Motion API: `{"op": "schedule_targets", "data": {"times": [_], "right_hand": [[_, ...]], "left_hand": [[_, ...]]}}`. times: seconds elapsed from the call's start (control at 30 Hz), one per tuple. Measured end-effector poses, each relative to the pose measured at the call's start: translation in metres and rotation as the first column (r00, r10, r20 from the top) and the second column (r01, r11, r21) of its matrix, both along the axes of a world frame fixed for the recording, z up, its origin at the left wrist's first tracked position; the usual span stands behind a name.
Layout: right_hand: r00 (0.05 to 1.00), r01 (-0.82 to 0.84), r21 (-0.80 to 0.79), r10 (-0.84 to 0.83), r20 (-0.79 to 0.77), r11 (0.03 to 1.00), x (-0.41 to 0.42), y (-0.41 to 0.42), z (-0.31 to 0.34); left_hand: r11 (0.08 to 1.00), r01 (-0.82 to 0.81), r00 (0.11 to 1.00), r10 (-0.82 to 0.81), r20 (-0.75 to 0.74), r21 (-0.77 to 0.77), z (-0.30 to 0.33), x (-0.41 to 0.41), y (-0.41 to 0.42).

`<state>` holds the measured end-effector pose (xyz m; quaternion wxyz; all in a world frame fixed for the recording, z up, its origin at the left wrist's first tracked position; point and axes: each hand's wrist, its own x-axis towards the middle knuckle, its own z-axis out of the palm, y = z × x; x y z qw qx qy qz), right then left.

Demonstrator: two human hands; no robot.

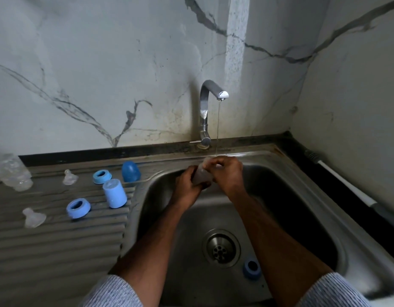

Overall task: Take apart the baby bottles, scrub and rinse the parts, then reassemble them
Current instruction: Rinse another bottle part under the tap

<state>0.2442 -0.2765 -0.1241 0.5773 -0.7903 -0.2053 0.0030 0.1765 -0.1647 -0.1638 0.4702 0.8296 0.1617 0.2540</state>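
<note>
both hands, left hand (pixel 188 181) and right hand (pixel 227 171), curl round a clear bottle (pixel 201 175) over the sink (pixel 302 180), under the tap (pixel 210 111) stream (rings, caps, teats lie on the drainboard (pixel 47 240)).

We log: wall (pixel 103 63) pale grey-white marble pattern, dark grey veins. Tap (pixel 204 111) shiny silver. Sink (pixel 302 196) dull steel grey; drainboard (pixel 47 240) grey, ridged stripes. Dome cap (pixel 130 171) deep blue. Two rings (pixel 102 177) (pixel 78 208) light blue; third ring (pixel 251 268) in basin darker blue. Cylinder cap (pixel 114 194) pale blue. Two teats (pixel 69 177) (pixel 34 217) clear, whitish. Bottle (pixel 13 172) on counter clear. We note sleeves (pixel 116 293) grey-white, fine stripes.
</note>
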Motion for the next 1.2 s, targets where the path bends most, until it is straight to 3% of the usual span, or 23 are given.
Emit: {"op": "schedule_targets", "data": {"times": [0.1, 0.17, 0.27, 0.47, 0.6, 0.7, 0.8, 0.87, 0.97, 1.03, 1.1, 1.2], "right_hand": [[0.997, 0.04, -0.152, -0.03, 0.067, 0.988, 0.006, -0.006, 0.001], [0.983, -0.031, -0.237, 0.073, 0.169, 0.971, 0.007, -0.011, 0.003], [0.924, -0.159, -0.182, 0.211, 0.319, 0.97, 0.012, -0.023, 0.001], [0.955, -0.025, -0.298, 0.112, 0.276, 0.954, 0.02, -0.027, 0.0], [0.888, -0.162, -0.282, 0.265, 0.377, 0.946, 0.022, -0.029, -0.006], [0.9, -0.205, -0.182, 0.259, 0.35, 0.962, 0.028, -0.034, -0.014], [0.971, -0.177, -0.154, 0.198, 0.136, 0.972, 0.03, -0.033, -0.016], [0.983, -0.146, -0.187, 0.164, 0.082, 0.971, 0.026, -0.028, -0.015], [0.985, -0.146, -0.139, 0.157, 0.075, 0.979, 0.025, -0.024, -0.009], [0.979, -0.205, -0.011, 0.205, -0.011, 0.979, 0.026, -0.027, -0.005], [0.963, -0.263, 0.082, 0.266, -0.04, 0.961, 0.028, -0.035, -0.005], [0.941, -0.336, 0.118, 0.339, -0.006, 0.934, 0.032, -0.042, -0.006]], "left_hand": [[0.994, 0.042, 0.999, -0.04, -0.026, 0.099, -0.003, 0.0, -0.003], [0.988, 0.06, 0.998, -0.056, -0.033, 0.143, -0.003, -0.001, -0.003], [0.986, 0.035, 0.999, -0.035, -0.002, 0.164, -0.001, 0.0, 0.0], [0.978, 0.097, 0.995, -0.099, 0.004, 0.187, 0.003, 0.0, -0.008], [0.973, 0.136, 0.991, -0.135, -0.022, 0.187, 0.002, -0.001, -0.006], [0.973, 0.143, 0.99, -0.139, -0.036, 0.18, 0.001, -0.002, -0.001], [0.967, 0.19, 0.981, -0.182, -0.065, 0.172, 0.0, -0.002, -0.002], [0.974, 0.168, 0.986, -0.166, -0.027, 0.153, -0.001, -0.002, -0.005], [0.995, 0.084, 0.993, -0.087, 0.079, 0.044, -0.005, 0.0, -0.003], [0.986, 0.054, 0.994, -0.038, 0.101, -0.161, -0.003, -0.002, -0.002], [0.884, 0.057, 0.993, -0.001, 0.12, -0.464, 0.003, -0.002, -0.004], [0.719, 0.073, 0.996, -0.02, 0.085, -0.691, 0.007, -0.004, -0.006]]}}
